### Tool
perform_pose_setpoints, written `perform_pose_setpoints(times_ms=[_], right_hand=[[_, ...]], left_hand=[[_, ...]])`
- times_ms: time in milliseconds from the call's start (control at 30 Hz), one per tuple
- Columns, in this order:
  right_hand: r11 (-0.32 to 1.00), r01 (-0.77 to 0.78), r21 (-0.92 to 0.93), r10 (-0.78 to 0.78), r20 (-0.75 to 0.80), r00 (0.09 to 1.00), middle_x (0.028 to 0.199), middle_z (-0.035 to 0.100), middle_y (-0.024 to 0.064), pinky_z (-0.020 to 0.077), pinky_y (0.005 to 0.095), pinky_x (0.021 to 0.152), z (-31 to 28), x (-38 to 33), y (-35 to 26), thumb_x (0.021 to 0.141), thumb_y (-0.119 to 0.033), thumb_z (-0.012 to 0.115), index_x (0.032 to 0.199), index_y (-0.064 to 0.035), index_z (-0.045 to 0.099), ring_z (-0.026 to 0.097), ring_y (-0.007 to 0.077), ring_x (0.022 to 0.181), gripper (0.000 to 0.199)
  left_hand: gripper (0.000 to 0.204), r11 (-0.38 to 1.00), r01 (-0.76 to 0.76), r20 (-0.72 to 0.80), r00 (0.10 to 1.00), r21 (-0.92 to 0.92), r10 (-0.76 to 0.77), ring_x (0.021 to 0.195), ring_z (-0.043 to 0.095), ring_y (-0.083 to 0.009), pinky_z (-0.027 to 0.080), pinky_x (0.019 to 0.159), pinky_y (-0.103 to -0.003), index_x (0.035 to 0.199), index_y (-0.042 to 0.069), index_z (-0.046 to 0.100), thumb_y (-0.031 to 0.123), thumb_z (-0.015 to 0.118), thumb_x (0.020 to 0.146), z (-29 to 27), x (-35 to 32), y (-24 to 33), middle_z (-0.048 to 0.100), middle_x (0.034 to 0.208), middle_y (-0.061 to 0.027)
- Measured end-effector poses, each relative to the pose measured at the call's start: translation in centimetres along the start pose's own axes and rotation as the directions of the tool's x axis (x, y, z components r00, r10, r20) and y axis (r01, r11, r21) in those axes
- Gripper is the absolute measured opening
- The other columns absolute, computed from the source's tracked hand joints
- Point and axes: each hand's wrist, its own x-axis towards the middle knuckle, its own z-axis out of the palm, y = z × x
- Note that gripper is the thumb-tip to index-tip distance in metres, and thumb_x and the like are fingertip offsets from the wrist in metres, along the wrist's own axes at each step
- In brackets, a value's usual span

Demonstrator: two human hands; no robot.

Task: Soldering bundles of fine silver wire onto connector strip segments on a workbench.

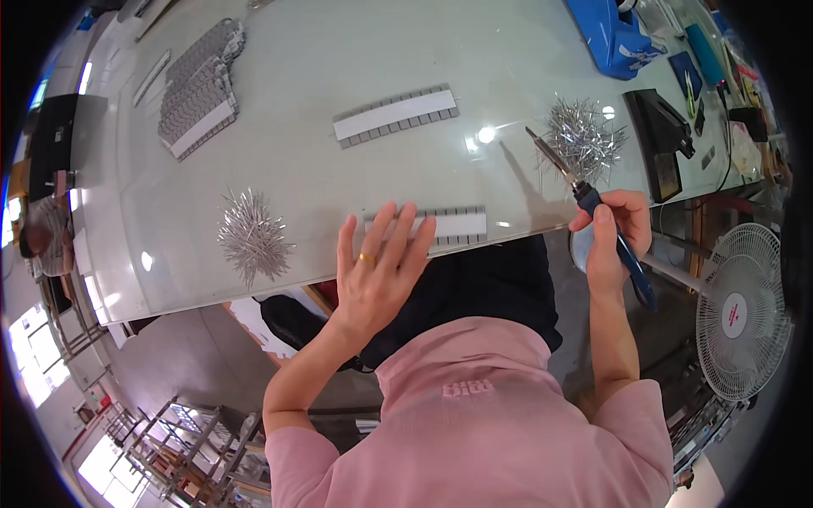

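Note:
My right hand (616, 237) grips a soldering iron (586, 196) by its dark blue handle. Its metal tip points up and to the left, above the table. My left hand (373, 275) lies with spread fingers over a white and grey slotted strip (461, 223) at the table's near edge, covering its left part. A similar strip (394, 117) lies farther back. Thin silvery wire pieces form two bristly heaps: one heap (251, 235) left of my left hand, another heap (584, 137) just beyond the iron.
At the far left, many more strips are piled in a stack (201, 89) on the white table (279, 161). A black stand (656, 144) and a blue device (608, 42) occupy the right side. A white fan (735, 315) stands beside the table at the right.

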Motion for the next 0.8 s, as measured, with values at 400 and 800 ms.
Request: perform_pose_setpoints(times_ms=[400, 800], right_hand=[[0.996, 0.08, -0.043, -0.084, -0.126, 0.988, 0.08, 0.06, 0.0109, 0.0473, 0.0271, 0.063, -1.0, 2.8, 1.6, 0.09, -0.008, 0.055, 0.098, -0.0013, 0.05, 0.059, 0.0153, 0.063, 0.012], [0.966, 0.255, -0.036, -0.256, -0.043, 0.966, 0.09, 0.055, 0.0172, 0.0521, 0.027, 0.06, -1.2, 1.4, 4.3, 0.087, -0.007, 0.061, 0.105, 0.0001, 0.046, 0.062, 0.0197, 0.067, 0.024]], left_hand=[[0.027, 0.923, 0.058, 0.048, 0.998, -0.38, -0.043, 0.089, 0.065, -0.024, 0.046, 0.091, -0.043, 0.105, 0.007, 0.068, 0.002, 0.066, 0.078, -6.4, 8.2, -4.0, 0.069, 0.094, -0.0065], [0.022, 0.994, 0.012, -0.381, 0.924, 0.107, 0.03, 0.101, 0.062, -0.0238, 0.046, 0.09, -0.038, 0.109, 0.013, 0.07, 0.016, 0.061, 0.089, 0.9, 27.2, -21.2, 0.069, 0.106, -0.0075]])
